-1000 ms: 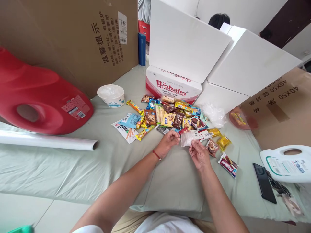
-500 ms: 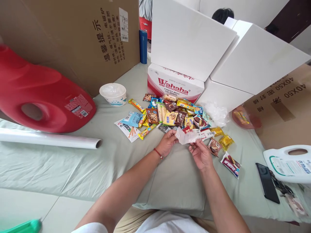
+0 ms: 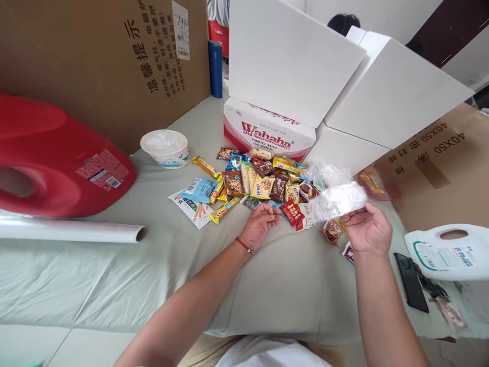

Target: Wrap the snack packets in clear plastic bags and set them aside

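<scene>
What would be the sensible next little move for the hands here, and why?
Probably the left hand picks up the red packet lying just beside its fingertips. The right hand holds a clear plastic bag raised above the snack pile, while the left is open and holds nothing, so a packet looks ready to go into the bag.

A surface draped in pale green cloth (image 3: 114, 275) carries a heap of snack packets (image 3: 263, 183) just beyond the fingers, a paper bowl (image 3: 165, 148), a red jug (image 3: 57, 158), a film roll (image 3: 72, 230), a Wahaha carton (image 3: 267, 133), and what looks like a phone (image 3: 410, 281).
</scene>
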`<state>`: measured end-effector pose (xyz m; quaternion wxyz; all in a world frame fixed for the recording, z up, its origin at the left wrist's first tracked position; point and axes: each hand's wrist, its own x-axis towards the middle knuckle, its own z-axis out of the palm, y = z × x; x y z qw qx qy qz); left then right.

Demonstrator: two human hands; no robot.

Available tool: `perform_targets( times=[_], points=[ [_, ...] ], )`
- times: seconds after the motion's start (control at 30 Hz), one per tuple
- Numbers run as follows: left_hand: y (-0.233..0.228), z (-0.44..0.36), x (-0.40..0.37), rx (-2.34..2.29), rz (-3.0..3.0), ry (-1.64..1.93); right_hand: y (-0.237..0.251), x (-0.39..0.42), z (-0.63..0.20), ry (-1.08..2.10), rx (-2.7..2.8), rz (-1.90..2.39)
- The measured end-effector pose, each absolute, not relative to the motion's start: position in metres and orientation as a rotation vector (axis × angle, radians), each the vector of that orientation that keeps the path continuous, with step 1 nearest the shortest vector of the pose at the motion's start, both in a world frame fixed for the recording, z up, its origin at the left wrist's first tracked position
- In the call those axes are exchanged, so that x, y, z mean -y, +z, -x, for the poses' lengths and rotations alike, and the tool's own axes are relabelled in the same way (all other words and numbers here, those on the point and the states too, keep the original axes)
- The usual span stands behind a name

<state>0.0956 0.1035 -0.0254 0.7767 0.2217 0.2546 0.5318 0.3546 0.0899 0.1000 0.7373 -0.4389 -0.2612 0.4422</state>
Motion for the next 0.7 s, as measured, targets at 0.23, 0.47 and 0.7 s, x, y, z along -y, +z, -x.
perform_targets(
  times=[0.23, 0.47, 0.7],
  points=[
    [-0.030, -0.098, -0.104, -0.515, -0.513, 0.904, 0.045, -0.085, -0.309, 1.238, 0.708, 1.115],
    [-0.032, -0.106, -0.091, -0.497, -0.686, 0.780, 0.040, -0.088, -0.297, 1.277, 0.962, 1.251],
    [-0.035, -0.110, -0.097, -0.676, -0.763, 1.058, 0.025, -0.078, -0.298, 0.750, 1.048, 1.511]
  ],
)
